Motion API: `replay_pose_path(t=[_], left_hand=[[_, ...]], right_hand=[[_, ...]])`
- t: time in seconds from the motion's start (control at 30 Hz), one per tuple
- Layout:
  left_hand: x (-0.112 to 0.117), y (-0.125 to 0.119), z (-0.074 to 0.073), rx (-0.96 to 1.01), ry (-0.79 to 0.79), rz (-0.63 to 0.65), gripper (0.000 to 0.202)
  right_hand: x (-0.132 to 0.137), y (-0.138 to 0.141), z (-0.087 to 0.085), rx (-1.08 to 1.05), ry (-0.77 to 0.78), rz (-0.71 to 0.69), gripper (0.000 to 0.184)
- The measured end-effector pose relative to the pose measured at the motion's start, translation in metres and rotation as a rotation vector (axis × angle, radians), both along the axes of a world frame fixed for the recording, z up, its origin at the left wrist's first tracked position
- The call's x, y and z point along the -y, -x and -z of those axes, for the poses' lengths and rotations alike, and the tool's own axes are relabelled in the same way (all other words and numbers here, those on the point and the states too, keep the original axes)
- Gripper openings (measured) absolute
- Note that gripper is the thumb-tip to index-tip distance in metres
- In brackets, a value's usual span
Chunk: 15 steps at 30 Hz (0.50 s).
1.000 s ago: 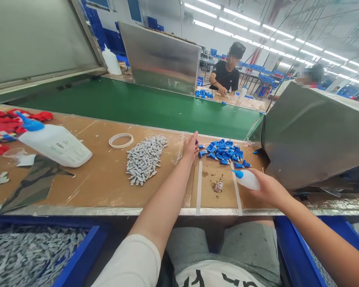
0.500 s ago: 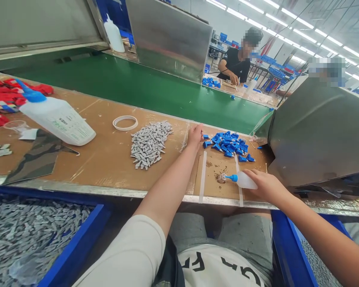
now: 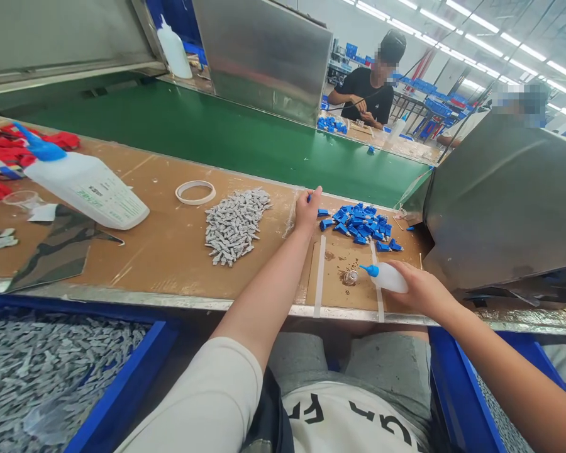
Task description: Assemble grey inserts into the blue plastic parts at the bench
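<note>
My left hand [image 3: 307, 211] is closed at the far edge of the bench, with a bit of a small blue plastic part [image 3: 309, 197] showing between its fingers. Just right of it lies a pile of blue plastic parts [image 3: 358, 221]. My right hand [image 3: 422, 286] is wrapped round a white squeeze bottle [image 3: 390, 279] with a blue nozzle, held tilted over a cardboard sheet [image 3: 330, 292]. The nozzle tip is a little apart from a small clear ring-like piece [image 3: 349, 277] in a wet patch. A heap of grey parts [image 3: 236, 226] lies left of my left forearm.
Beyond the bench runs a green conveyor belt [image 3: 217, 132]. To the left are a tape roll [image 3: 195, 192], a large bottle [image 3: 89, 189] and red pieces [image 3: 0, 151]. A metal panel [image 3: 504, 207] stands at the right. Blue bins [image 3: 136, 365] sit below. Across the belt, a person [image 3: 370, 94] works.
The bottle in my right hand has drawn back right from the ring-like piece, its nozzle lifting. My left hand has risen slightly and turned, exposing a blue part. The person opposite has brought both hands together.
</note>
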<state>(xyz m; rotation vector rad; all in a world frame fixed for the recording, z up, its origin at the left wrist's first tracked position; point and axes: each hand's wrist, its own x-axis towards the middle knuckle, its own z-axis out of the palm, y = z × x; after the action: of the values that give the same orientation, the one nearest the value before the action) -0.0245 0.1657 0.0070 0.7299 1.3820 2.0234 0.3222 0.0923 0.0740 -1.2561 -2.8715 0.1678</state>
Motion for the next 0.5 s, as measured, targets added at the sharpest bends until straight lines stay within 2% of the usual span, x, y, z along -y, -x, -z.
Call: replay_pose_path(t=[0.1,0.2,0.3,0.37,0.5], left_hand=[[-0.002,0.002,0.006,-0.228,-0.018,-0.1,0.033],[-0.005,0.004,0.012,-0.377,0.051,-0.115,0.029],[-0.004,0.006,0.013,-0.507,0.1,-0.101,0.025],[0.0,0.007,0.01,-0.593,0.152,-0.1,0.022],[0.007,0.01,0.006,-0.726,0.297,-0.125,0.017]], right_hand=[[-0.001,-0.006,0.0,-0.25,0.067,0.106,0.062],[-0.019,-0.004,0.001,-0.583,-0.033,0.321,0.069],[-0.06,0.007,0.007,-0.892,-0.204,0.529,0.079],[-0.092,0.016,0.013,-1.03,-0.274,0.591,0.081],[-0.143,0.025,0.029,-1.168,-0.252,0.688,0.079]])
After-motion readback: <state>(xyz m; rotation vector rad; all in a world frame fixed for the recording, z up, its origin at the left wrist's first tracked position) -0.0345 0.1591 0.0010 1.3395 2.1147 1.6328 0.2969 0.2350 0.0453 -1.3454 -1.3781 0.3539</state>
